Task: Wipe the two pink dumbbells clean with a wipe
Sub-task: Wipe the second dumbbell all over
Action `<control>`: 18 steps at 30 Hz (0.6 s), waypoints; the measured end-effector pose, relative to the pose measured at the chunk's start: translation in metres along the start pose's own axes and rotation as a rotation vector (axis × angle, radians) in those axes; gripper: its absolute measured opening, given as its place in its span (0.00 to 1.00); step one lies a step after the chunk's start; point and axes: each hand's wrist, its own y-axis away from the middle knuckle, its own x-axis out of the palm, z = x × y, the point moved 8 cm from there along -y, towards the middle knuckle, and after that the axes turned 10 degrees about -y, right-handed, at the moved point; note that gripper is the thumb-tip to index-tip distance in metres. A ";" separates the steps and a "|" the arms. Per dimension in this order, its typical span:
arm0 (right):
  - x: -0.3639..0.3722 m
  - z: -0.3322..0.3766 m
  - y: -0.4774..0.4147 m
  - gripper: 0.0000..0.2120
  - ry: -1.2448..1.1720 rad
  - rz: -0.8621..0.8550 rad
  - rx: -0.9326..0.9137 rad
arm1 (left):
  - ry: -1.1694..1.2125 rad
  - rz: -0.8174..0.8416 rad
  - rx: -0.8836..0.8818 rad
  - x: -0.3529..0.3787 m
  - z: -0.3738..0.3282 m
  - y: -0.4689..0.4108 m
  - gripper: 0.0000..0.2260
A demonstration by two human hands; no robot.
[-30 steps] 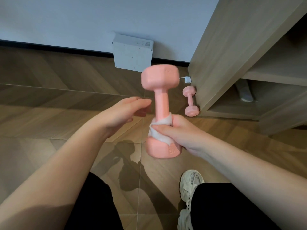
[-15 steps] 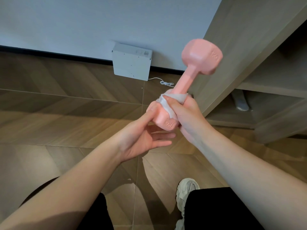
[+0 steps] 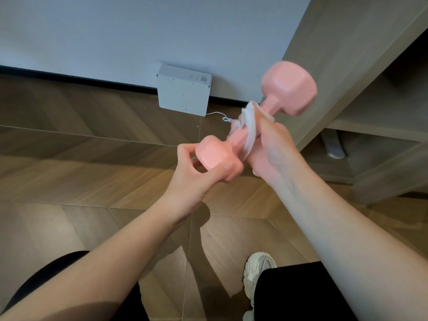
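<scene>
I hold one pink dumbbell (image 3: 287,89) in the air, tilted, its far head up right and its near head down left. My left hand (image 3: 196,174) grips the near head with thumb and fingers. My right hand (image 3: 271,149) is wrapped round the handle with a white wipe (image 3: 249,126) pressed between palm and bar. The wipe bunches out above my fingers. The second pink dumbbell is hidden behind my hands and the held one.
A white box (image 3: 183,91) leans on the wall at the skirting, a thin white cable (image 3: 220,115) running from it. A wooden shelf unit (image 3: 361,72) stands at the right. Wooden floor lies below, with my white shoe (image 3: 258,272) and black trousers at the bottom.
My left hand has closed on the near head, which it only touched before. The dumbbell has tilted flatter, and the right hand with the wipe has slid up the handle.
</scene>
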 end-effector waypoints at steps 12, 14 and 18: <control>-0.013 0.003 -0.006 0.15 -0.423 -0.278 0.026 | -0.283 -0.042 0.331 -0.006 -0.024 0.007 0.38; -0.013 0.006 -0.007 0.15 -0.409 -0.274 0.011 | 0.174 0.186 -0.012 0.009 -0.006 0.005 0.36; -0.017 0.008 -0.011 0.16 -0.343 -0.290 -0.007 | 0.307 0.210 -0.084 0.016 -0.001 0.004 0.29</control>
